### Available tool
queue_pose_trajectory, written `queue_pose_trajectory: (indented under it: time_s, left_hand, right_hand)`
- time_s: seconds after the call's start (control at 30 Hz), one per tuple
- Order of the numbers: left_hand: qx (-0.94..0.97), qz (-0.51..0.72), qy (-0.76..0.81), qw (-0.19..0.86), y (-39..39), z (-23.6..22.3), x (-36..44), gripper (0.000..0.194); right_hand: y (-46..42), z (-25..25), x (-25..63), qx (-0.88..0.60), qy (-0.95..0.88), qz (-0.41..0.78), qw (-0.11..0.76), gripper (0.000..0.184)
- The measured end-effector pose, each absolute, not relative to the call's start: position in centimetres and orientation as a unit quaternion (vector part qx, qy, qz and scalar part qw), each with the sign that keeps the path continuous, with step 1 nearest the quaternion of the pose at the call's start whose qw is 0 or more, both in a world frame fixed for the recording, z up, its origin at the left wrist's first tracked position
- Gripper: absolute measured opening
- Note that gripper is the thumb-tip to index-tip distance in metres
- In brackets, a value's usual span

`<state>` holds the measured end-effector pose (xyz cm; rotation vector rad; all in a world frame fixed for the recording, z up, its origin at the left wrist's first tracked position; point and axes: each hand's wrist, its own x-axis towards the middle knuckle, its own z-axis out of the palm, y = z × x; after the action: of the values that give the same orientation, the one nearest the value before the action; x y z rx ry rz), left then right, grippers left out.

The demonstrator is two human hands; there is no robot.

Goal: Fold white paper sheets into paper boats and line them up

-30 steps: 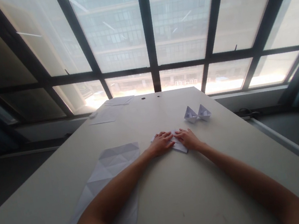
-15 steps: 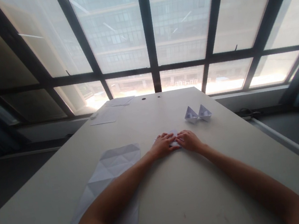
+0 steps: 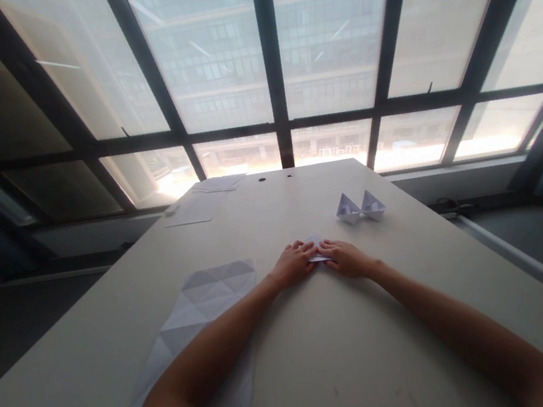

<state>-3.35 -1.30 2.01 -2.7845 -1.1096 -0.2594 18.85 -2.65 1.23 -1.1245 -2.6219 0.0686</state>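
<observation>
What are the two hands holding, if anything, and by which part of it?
The left hand and right hand hold a small folded paper by its left and right sides.

From six o'clock I face a white table [image 3: 331, 343]: two peaked paper shapes [image 3: 348, 209] stand side by side at one, loose sheets [image 3: 221, 183] overlap at eleven, a flat sheet [image 3: 191, 214] lies at ten, a large creased sheet [image 3: 199, 301] at eight. Whether the small folded paper [image 3: 318, 257] I hold rests on it, I can't tell.
</observation>
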Motion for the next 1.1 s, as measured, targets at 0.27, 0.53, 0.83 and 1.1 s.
queue_pose_trajectory:
  time_s: [0.27,0.53,0.83,1.1]
  left_hand:
    - [-0.907,-0.109,-0.402,0.057,-1.6,2.9,-3.1,0.042]
    - [-0.900,-0.116,-0.410,0.088,-1.6,3.7,-2.8,0.030]
    - [-0.899,-0.100,-0.417,0.088,-1.3,3.5,-2.7,0.034]
    - [-0.907,-0.108,-0.398,0.091,-0.6,2.6,-3.1,0.040]
  right_hand:
    - [-2.8,1.5,18.7,-0.425,-0.888,0.039,0.168,0.037]
    - [-3.9,3.0,17.9,-0.545,-0.830,0.016,0.118,0.034]
    - [-3.7,2.4,17.4,-0.556,-0.818,-0.005,0.149,0.038]
    - [-3.2,1.3,17.1,-0.524,-0.833,-0.044,0.173,0.038]
